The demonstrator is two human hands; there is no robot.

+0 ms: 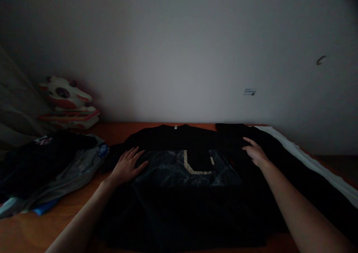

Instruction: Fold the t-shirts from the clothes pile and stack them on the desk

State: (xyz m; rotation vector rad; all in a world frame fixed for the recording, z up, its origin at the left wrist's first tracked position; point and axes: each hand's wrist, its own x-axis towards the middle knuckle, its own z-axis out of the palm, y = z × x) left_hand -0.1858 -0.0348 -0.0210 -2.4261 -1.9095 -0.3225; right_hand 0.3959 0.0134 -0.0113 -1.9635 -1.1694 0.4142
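Note:
A black shirt (173, 212) lies spread out with its collar towards the wall and a small white label at the neck. Across its chest runs a dark marbled panel (165, 167) with a beige-edged black pocket. My left hand (128, 165) rests flat on the shirt's left side, fingers apart, beside the panel. Over the dark cloth at the right shoulder is my right hand (255, 154), its index finger stretched out and the thumb apart. Nothing shows in its grasp, though some of its fingers are hidden.
A heap of clothes (64, 163) lies on the orange-brown surface (67, 217) at left. Behind it stands a cow-shaped toy keyboard (68, 103). More black clothing (302, 174) and a white garment (316, 163) stretch along the right. A pale wall (173, 59) closes the back.

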